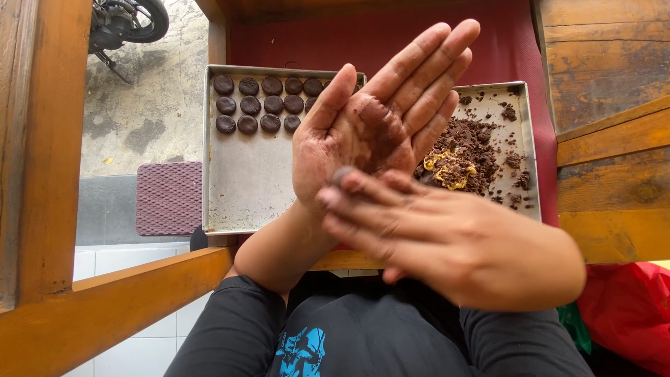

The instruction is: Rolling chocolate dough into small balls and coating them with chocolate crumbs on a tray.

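Dough ball [342,174] sat at the left palm's heel, pressed under the right hand [447,241] fingertips. Left hand [370,132] was spread flat, fingers straight and apart; right fingers lay extended, gripping nothing. Beyond the left fingertips, the left tray [244,195] held discs [259,105] along its far edge, near half bare. Crumbs [467,150] filled the right tray [527,139].

Soft, even daylight, faint shadows, no glare; wide-angle bending at the edges, nearest fingers [363,185] slightly blurred.
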